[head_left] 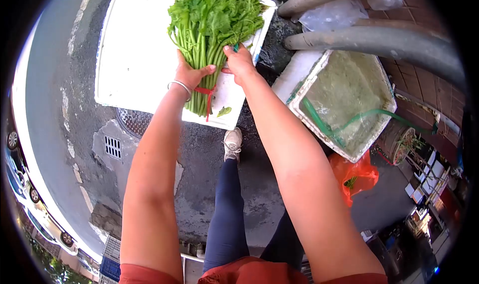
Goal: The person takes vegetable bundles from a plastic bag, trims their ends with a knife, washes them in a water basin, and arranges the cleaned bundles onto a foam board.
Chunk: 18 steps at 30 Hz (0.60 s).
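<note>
A large bunch of leafy greens lies on a white foam board, leaves at the top and stems toward me. A red tie circles the stems near their lower end. My left hand, with a bracelet at the wrist, wraps round the stems from the left. From the right, my right hand grips the bunch, its fingers partly hidden. A small teal piece shows by the right fingertips; its kind is unclear. A loose leaf rests on the board near the stem ends.
At the right stands a foam box with water and a green hose in it. Thick grey pipes cross above it. An orange plastic bag with greens sits below. A drain grate and parked cars are left.
</note>
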Tool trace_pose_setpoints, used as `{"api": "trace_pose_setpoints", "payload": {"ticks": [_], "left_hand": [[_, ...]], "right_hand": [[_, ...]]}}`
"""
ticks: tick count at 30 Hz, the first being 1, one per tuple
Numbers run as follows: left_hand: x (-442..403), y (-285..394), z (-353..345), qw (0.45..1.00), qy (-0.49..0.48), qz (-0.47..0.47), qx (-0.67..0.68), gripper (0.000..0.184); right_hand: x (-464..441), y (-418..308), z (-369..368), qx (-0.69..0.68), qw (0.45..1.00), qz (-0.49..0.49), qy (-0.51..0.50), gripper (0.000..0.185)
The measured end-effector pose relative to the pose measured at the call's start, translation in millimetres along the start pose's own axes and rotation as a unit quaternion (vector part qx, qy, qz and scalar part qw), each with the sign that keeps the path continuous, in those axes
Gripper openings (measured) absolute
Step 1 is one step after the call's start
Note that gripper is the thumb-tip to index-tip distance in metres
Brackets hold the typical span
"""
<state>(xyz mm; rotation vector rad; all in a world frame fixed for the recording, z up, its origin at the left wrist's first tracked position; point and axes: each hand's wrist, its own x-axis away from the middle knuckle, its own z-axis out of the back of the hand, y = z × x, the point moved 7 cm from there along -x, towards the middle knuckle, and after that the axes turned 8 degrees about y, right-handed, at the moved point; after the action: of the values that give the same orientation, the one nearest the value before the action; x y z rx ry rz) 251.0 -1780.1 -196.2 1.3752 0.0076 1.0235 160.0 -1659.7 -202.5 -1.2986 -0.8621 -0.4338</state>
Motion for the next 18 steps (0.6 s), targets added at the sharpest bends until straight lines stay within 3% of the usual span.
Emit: {"api": "trace_pose_setpoints", "payload": {"ticks": [2, 3, 4, 6, 8, 10, 12, 15, 16, 18], "left_hand": [[-2.6, -9.0, -1.2, 0.999, -0.023, 0.027, 0.026, 0.108], [-3.0, -4.3, 1.6, 1.000, -0.018, 0.008, -0.009, 0.098], [-2.5, -1.6, -0.4, 0.999, -0.051, -0.014, 0.014, 0.091], [-4.9, -9.7, 16.0, 0.983, 0.054, -0.007, -0.176, 0.101], [9.9, 9.3, 19.6, 0.907, 0.158, -0.036, -0.388, 0.102], [24.3, 16.4, 17.9, 0.847, 0.235, -0.180, -0.441, 0.098], [70.3, 35.8, -4.8, 0.821, 0.247, -0.242, -0.455, 0.091], [142.5, 38.4, -64.1, 0.807, 0.174, -0.339, -0.451, 0.076], [170.0, 37.7, -90.3, 0.786, 0.145, -0.393, -0.455, 0.071], [214.4, 23.6, -141.0, 0.841, 0.058, -0.371, -0.390, 0.064]], "right_hand": [[-10.3, 13.6, 1.5, 0.015, 0.998, 0.068, 0.006, 0.035], [-15.0, 24.7, 5.1, 0.050, 0.989, 0.110, 0.082, 0.030], [-11.6, 32.6, 14.2, 0.065, 0.934, 0.261, 0.236, 0.023], [14.4, 62.6, 31.4, -0.045, 0.966, 0.148, 0.209, 0.016], [61.2, 88.6, 60.4, -0.041, 0.964, 0.140, 0.221, 0.011], [107.7, 117.4, 103.5, -0.052, 0.956, 0.123, 0.262, 0.008], [142.3, 163.3, 157.8, -0.080, 0.957, 0.005, 0.280, 0.010], [199.9, 207.9, 276.2, -0.108, 0.893, 0.052, 0.433, 0.011], [207.8, 250.4, 318.4, -0.195, 0.872, 0.032, 0.447, 0.008], [247.5, 282.4, 416.4, -0.214, 0.829, -0.031, 0.516, 0.007]]}}
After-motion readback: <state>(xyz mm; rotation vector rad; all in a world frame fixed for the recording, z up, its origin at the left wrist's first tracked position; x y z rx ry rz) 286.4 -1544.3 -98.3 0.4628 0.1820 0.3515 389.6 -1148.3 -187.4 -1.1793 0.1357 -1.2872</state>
